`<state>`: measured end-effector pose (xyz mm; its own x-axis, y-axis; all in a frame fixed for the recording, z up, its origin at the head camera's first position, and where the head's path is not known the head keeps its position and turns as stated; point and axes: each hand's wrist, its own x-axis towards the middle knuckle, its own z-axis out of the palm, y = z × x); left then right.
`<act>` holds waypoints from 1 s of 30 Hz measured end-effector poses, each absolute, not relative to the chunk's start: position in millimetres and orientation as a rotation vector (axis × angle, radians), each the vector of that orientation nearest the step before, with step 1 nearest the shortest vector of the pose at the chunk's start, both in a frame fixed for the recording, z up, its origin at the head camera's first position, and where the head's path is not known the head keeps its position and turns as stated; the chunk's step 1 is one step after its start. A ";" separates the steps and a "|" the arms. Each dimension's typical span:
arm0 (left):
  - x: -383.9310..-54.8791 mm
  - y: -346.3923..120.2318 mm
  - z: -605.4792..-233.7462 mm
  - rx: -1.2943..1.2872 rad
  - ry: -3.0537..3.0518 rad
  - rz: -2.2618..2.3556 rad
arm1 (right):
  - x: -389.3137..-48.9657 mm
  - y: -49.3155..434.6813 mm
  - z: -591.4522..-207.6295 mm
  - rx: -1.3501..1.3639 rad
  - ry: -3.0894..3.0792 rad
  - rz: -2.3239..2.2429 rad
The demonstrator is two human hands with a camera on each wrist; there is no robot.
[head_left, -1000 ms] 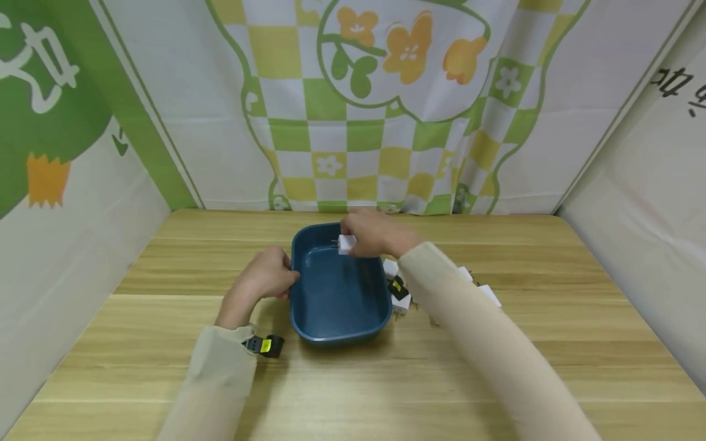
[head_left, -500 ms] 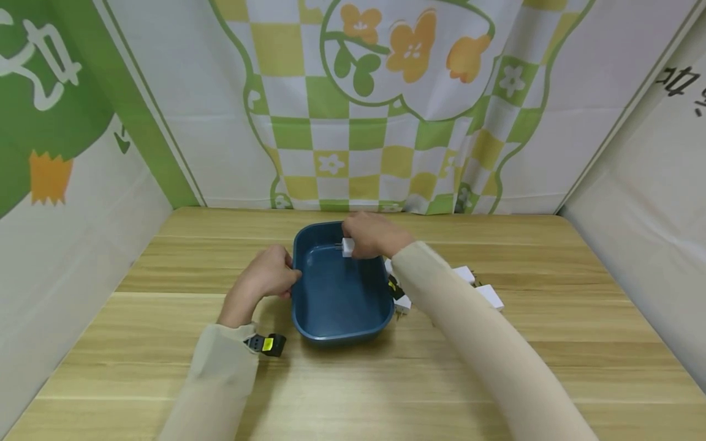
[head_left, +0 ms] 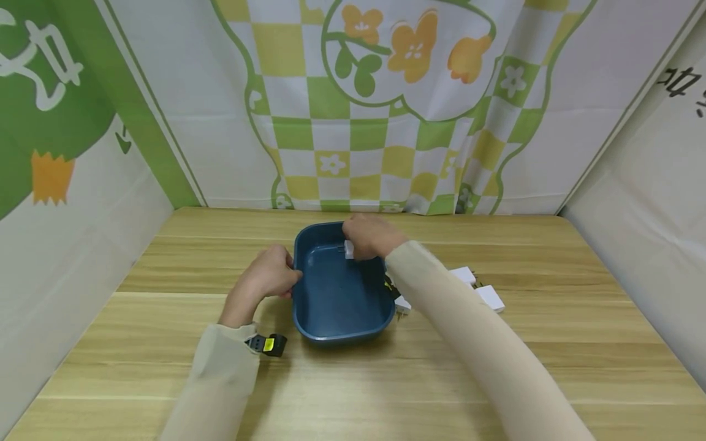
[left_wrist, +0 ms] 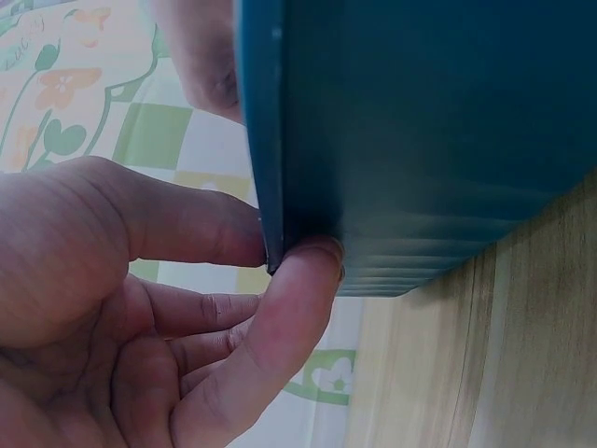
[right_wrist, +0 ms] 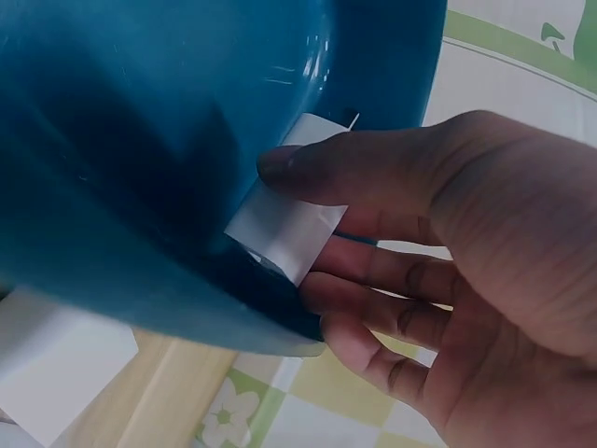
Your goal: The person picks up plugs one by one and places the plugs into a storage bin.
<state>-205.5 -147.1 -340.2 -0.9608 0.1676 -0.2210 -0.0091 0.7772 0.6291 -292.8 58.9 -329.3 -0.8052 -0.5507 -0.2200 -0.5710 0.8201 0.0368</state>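
A dark blue rectangular basin (head_left: 336, 300) with rounded corners sits on the wooden table. At its left rim, my left hand (head_left: 270, 274) pinches the edge; the left wrist view shows thumb and forefinger on either side of the basin's rim (left_wrist: 266, 187). My right hand (head_left: 371, 236) reaches over the far right corner and holds a white plug-in charger (head_left: 349, 249) inside the basin, its metal prongs pointing left. Up close, the thumb lies across the white charger (right_wrist: 289, 210), with fingers behind it, near the basin wall.
Several white chargers lie right of the basin: one by its right wall (head_left: 402, 305), partly behind the right forearm, and white chargers (head_left: 489, 298) farther right. A black strap with a yellow tag (head_left: 267, 345) is on the left wrist. A patterned curtain (head_left: 358, 135) hangs behind the table.
My right hand has lowered the charger slightly into the basin's far right corner. The left hand keeps its pinch on the rim.
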 end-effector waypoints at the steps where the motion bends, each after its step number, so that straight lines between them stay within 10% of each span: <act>1: -205.4 -147.1 -340.1 0.122 2.706 0.959 | -293.0 58.0 -329.3 -0.868 2.802 0.162; 30: -205.1 -147.3 -339.2 0.122 2.712 0.953 | -293.8 43.4 -339.0 -0.851 2.841 0.330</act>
